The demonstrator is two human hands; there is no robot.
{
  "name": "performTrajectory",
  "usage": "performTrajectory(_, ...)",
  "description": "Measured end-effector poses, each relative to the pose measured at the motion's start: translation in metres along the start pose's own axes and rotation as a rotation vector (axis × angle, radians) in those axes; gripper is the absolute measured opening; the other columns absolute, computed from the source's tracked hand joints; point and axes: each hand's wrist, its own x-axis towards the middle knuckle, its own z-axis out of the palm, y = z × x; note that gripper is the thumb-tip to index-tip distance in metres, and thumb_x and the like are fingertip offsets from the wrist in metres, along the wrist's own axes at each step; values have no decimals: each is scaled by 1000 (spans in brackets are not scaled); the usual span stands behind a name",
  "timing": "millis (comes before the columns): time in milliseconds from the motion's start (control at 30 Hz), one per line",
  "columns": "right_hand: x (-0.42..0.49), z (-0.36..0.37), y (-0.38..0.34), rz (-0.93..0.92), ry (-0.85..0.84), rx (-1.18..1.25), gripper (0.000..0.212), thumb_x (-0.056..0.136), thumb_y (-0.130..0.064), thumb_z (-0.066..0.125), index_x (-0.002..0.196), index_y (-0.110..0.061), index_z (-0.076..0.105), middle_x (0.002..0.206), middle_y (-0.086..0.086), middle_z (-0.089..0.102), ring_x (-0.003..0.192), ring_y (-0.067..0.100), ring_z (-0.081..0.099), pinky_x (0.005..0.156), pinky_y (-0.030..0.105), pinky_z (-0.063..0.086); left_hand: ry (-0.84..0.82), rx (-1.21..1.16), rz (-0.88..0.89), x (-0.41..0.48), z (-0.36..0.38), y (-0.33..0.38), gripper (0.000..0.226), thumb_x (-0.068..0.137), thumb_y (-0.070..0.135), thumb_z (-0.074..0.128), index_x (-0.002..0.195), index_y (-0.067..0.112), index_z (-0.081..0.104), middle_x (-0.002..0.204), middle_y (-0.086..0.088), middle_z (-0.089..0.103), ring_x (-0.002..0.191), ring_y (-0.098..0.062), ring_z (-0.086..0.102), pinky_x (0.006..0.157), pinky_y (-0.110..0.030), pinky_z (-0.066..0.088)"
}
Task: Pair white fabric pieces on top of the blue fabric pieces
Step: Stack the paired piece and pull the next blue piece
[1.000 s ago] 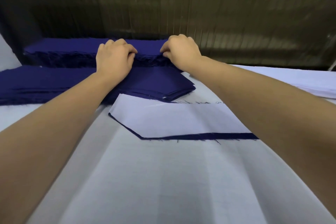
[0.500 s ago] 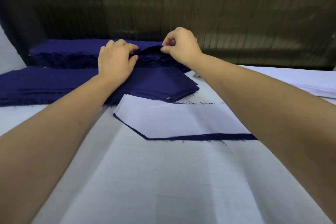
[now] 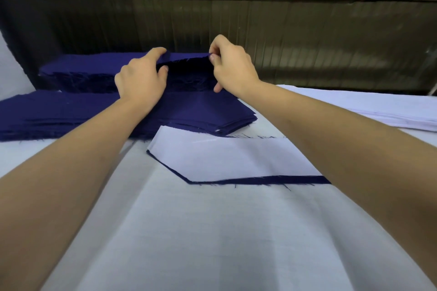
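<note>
The desk, covered in white cloth, is stretching away in front of the person. Past the bare cloth, a white piece is lying flat on a blue piece, whose edge is showing as a dark strip along the near side and left corner. Just behind this pair, a low stack of blue fabric is spreading out to the left, its right corner pointing toward the white piece. Off to the right, well apart from it, a white stack is lying on the desk. Farthest back, a tall stack of blue fabric is sitting in front of a dark wall. Both hands are gripping its top layer. The left hand is curling its fingers over the layer's near edge with the thumb beneath. The right hand is pinching the same edge between thumb and fingertip, holding it raised so that a dark gap is showing below.
</note>
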Motion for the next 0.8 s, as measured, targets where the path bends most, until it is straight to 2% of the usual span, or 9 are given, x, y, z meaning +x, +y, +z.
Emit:
performTrajectory(67,-5,-3,5,15,3,21,7,100,-18,38,94,-19,42,79,-6,53,51,13,65,55,29,45,-26,-16,-37,0,-2,-3,42,97,30,44,139,28,42,105,-15,66,107,-41,54,83,-47,43)
performTrajectory(133,-10,-8,12,42,18,77,9,99,-16,37,92,-18,41,73,-7,50,54,14,67,54,29,44,-63,-40,-57,-2,-3,-6,42,97,29,43,140,27,41,95,-12,69,109,-39,54,85,-46,43)
performTrajectory(233,-20,-23,24,114,60,256,19,99,-13,36,83,-22,39,76,-6,49,62,16,69,43,24,40,-91,-80,-73,-6,-5,-6,42,97,25,42,138,27,44,82,-6,71,113,-34,53,87,-43,43)
performTrajectory(300,-29,-36,32,178,87,376,25,99,-12,35,78,-24,37,80,-3,50,66,16,69,41,24,42,-90,-99,-79,-8,-6,-6,40,96,24,42,136,28,47,86,-6,72,114,-33,54,88,-44,44)
performTrajectory(400,-45,-54,49,244,116,424,25,99,-9,34,77,-22,37,88,6,54,68,14,67,48,23,45,-103,-97,-80,-9,-6,-5,40,94,24,42,133,29,51,109,-12,68,113,-38,53,89,-48,44)
performTrajectory(467,-57,-67,62,280,134,419,26,99,-8,34,77,-22,38,90,8,55,71,14,65,56,23,46,-116,-89,-63,-13,-7,-2,40,92,21,45,130,29,54,115,-12,65,111,-41,54,87,-47,44)
performTrajectory(633,-89,-94,83,321,153,429,28,96,-1,38,75,-19,41,89,13,53,78,21,62,79,40,46,-134,-181,-88,-21,-12,6,36,88,21,46,120,30,60,103,-8,68,102,-35,58,86,-44,47)
performTrajectory(733,-108,-110,89,296,143,423,28,95,1,40,75,-18,44,81,11,53,75,16,61,75,33,46,-204,-287,-153,-23,-15,8,36,88,18,42,117,28,61,93,-7,66,87,-29,63,85,-41,47)
performTrajectory(800,-121,-119,94,279,111,389,27,96,0,41,76,-17,46,80,7,55,76,13,61,74,29,48,-273,-428,-224,-24,-18,11,40,86,7,37,113,21,63,98,-8,61,82,-28,63,87,-39,46)
